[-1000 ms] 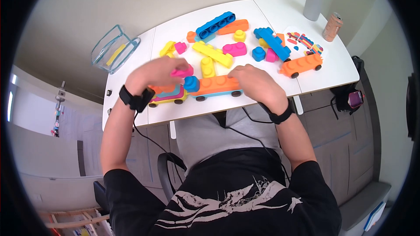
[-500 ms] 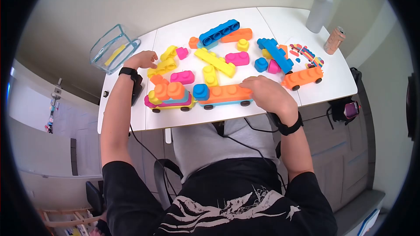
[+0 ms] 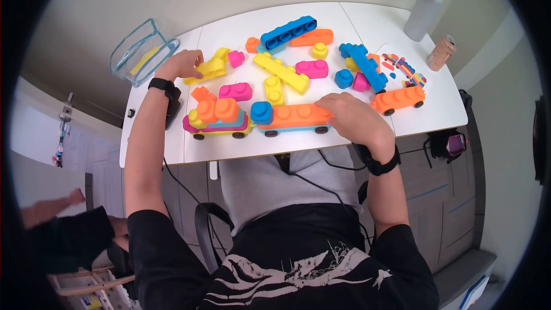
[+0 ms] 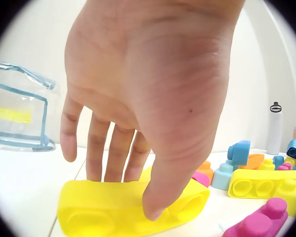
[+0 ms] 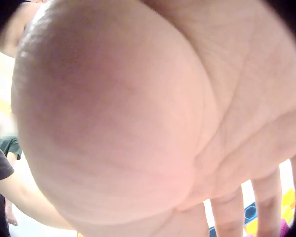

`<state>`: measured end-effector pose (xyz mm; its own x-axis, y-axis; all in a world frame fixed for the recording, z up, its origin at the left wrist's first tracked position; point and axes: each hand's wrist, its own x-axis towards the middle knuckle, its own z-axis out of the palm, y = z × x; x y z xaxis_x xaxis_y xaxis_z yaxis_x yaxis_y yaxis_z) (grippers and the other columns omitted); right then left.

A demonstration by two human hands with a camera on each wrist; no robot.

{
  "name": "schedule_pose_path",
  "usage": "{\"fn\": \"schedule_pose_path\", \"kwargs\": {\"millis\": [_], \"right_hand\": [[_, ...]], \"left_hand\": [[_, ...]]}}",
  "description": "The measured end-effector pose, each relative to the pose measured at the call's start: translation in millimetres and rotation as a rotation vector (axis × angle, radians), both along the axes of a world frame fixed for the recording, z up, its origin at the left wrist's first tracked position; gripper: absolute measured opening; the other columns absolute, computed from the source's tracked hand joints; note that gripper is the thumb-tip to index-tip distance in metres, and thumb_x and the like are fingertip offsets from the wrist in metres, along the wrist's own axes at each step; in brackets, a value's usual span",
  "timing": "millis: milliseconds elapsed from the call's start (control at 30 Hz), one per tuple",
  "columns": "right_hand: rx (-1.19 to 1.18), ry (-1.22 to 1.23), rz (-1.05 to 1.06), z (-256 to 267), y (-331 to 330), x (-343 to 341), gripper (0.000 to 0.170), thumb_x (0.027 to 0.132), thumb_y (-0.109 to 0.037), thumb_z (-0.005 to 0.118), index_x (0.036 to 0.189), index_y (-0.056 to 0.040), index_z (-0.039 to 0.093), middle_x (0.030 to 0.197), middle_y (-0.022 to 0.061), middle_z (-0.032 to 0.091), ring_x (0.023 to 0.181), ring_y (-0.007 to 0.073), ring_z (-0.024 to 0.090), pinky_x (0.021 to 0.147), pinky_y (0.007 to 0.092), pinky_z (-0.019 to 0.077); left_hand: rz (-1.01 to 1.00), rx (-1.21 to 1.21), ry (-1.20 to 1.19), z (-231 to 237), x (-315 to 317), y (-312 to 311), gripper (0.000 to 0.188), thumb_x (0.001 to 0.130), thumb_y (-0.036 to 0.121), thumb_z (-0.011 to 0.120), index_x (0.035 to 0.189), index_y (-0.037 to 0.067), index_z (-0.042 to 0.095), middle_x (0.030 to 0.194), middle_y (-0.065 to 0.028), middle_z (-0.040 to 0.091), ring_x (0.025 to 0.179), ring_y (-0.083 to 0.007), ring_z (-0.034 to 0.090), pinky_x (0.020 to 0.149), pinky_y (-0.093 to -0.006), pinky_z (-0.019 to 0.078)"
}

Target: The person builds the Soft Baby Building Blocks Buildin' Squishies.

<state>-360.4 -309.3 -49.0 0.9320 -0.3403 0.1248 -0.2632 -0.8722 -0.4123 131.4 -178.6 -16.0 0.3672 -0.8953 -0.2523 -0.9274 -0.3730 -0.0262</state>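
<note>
My left hand (image 3: pixel 181 65) is at the left of the table, pinching a long yellow block (image 4: pixel 103 197) between the thumb, on its near side, and the fingers behind it. My right hand (image 3: pixel 357 117) grips the right end of a toy train car (image 3: pixel 294 116), a long orange block on a light blue wheeled base with a blue block (image 3: pixel 262 112) at its left end. Left of the car stands a toy engine (image 3: pixel 217 121) with a magenta and yellow base and orange blocks on top. A magenta block (image 3: pixel 235 91) lies behind the engine.
Several loose blocks, including a yellow bar (image 3: pixel 281 72) and a blue bar (image 3: pixel 288 32), spread over the white table (image 3: pixel 155 138). An orange wheeled car (image 3: pixel 399 101) stands right, near a picture sheet (image 3: pixel 391 68), bottle (image 3: pixel 423 17) and can (image 3: pixel 441 53). A clear bag (image 3: pixel 143 57) sits far left.
My left hand moved from above the magenta block to the far left and took hold of a yellow block. My right hand stayed at the car's end. Another person came into view at lower left.
</note>
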Motion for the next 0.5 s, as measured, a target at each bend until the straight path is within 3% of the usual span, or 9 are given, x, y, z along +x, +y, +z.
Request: {"fn": "schedule_pose_path", "kwargs": {"millis": [200, 267, 367, 433, 500], "right_hand": [[0.021, 0.024, -0.001, 4, -4, 3, 0.045, 0.09, 0.001, 0.069, 0.135, -0.0023, 0.069, 0.136, 0.0172, 0.07, 0.122, 0.0351, 0.067, 0.103, 0.0457, 0.0552], [0.031, 0.046, -0.009, 7, -3, 3, 0.047, 0.09, -0.001, 0.07, 0.137, -0.0023, 0.067, 0.136, 0.0177, 0.07, 0.124, 0.035, 0.066, 0.103, 0.0463, 0.055], [0.1, -0.063, -0.128, 17, 0, 4, 0.054, 0.092, -0.01, 0.075, 0.143, -0.0024, 0.061, 0.136, 0.0178, 0.07, 0.126, 0.0346, 0.065, 0.104, 0.0452, 0.0543], [0.115, -0.397, -0.133, 21, 0, 7, 0.064, 0.093, -0.018, 0.081, 0.151, -0.0073, 0.055, 0.133, 0.0153, 0.07, 0.115, 0.0298, 0.069, 0.097, 0.0398, 0.0574], [0.112, -0.482, -0.099, 36, 4, 8, 0.062, 0.092, -0.021, 0.082, 0.148, -0.0081, 0.058, 0.133, 0.0141, 0.071, 0.119, 0.0313, 0.068, 0.101, 0.0411, 0.0556]], "left_hand": [[0.0, -0.133, -0.018, 50, -74, -3, 0.057, 0.081, 0.025, 0.088, 0.123, 0.006, 0.055, 0.117, -0.0206, 0.075, 0.11, -0.0367, 0.073, 0.093, -0.0428, 0.0575], [-0.113, -0.269, 0.042, 58, -103, -3, 0.055, 0.083, 0.023, 0.086, 0.123, 0.007, 0.052, 0.116, -0.0211, 0.075, 0.107, -0.0389, 0.073, 0.091, -0.0436, 0.0572], [-0.265, -0.33, 0.161, 71, -162, -1, 0.054, 0.083, 0.022, 0.086, 0.123, 0.007, 0.052, 0.113, -0.0202, 0.075, 0.105, -0.04, 0.072, 0.09, -0.044, 0.0571], [-0.328, -0.362, 0.145, 72, -200, 1, 0.055, 0.083, 0.023, 0.087, 0.122, 0.008, 0.052, 0.111, -0.0193, 0.074, 0.104, -0.0399, 0.072, 0.089, -0.0445, 0.057], [-0.389, -0.394, 0.126, 66, -229, 4, 0.055, 0.082, 0.024, 0.088, 0.121, 0.008, 0.052, 0.109, -0.0184, 0.074, 0.103, -0.0397, 0.072, 0.088, -0.045, 0.057]]}}
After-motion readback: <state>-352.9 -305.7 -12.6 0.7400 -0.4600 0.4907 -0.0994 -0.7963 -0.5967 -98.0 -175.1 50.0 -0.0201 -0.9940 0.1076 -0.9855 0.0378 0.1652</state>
